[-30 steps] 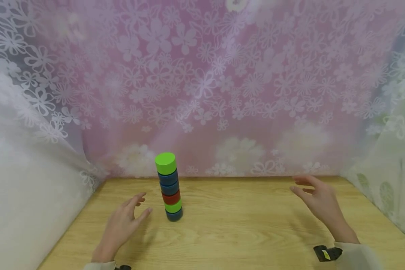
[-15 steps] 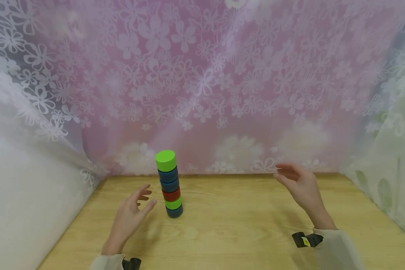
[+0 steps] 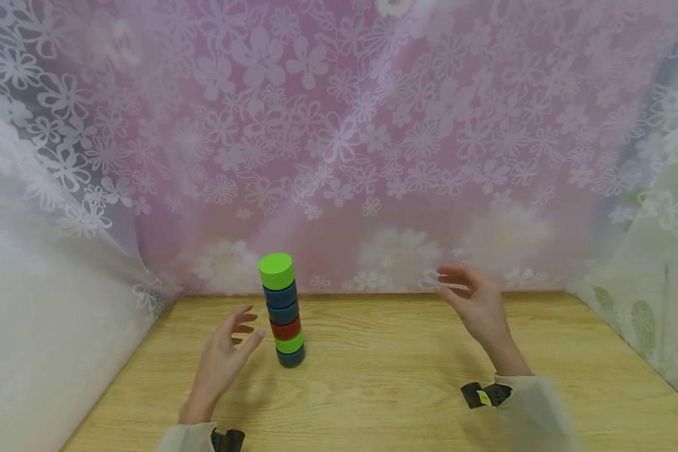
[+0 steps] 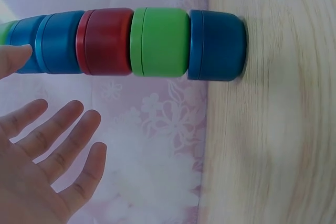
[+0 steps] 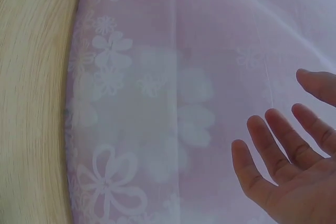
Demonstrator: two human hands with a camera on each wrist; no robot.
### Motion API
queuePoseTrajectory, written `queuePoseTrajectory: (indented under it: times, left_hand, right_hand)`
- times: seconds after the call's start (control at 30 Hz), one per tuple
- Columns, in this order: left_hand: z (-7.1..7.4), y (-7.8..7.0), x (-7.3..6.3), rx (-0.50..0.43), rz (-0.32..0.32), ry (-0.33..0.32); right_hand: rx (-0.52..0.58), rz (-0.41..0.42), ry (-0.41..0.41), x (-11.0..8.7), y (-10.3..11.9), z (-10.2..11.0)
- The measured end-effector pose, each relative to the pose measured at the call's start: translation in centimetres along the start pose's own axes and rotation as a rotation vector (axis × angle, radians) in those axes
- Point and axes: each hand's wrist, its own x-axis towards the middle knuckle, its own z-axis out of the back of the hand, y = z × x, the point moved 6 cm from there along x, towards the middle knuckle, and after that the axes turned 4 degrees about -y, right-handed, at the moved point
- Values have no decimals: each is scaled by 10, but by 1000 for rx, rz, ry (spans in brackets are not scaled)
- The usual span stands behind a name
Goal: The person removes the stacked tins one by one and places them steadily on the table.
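Observation:
A tall stack of small round lidded tins stands upright on the wooden table [image 3: 367, 383], left of the middle. From the bottom it runs dark blue tin [image 4: 218, 45], green tin [image 4: 163, 43], red tin [image 4: 107, 41], two blue tins [image 3: 281, 304], then a bright green tin [image 3: 277, 272] on top. My left hand [image 3: 224, 351] is just left of the stack, fingers spread and relaxed, thumb toward the tins. In the left wrist view its thumb overlaps the upper blue tins. My right hand [image 3: 479, 311] hovers over the right half of the table, fingers loosely bent, holding nothing.
A pink curtain with white flowers [image 3: 339, 138] hangs along the table's back edge. Pale curtains flank it, a white curtain [image 3: 34, 301] on the left and a leaf-patterned curtain [image 3: 661, 282] on the right. Each wrist wears a black strap [image 3: 486, 395].
My right hand has moved left toward the stack and rose a little. My left hand has shifted slightly right and up, closer to the tins. The stack stands unchanged.

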Motion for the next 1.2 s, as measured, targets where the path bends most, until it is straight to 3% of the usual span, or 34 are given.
queuePoseTrajectory:
  times: [0.3,0.63,1.2]
  left_hand:
    - [-5,-1,6,-33,4,-23]
    - [-7,-8,13,-60,-33,-80]
    - [-20,-7,21,-163,-68,-84]
  right_hand:
    - [79,-75,16,6,6,-18]
    - [149,-95,61,10,16,-37]
    - [230,-108,107,13,23,-68]
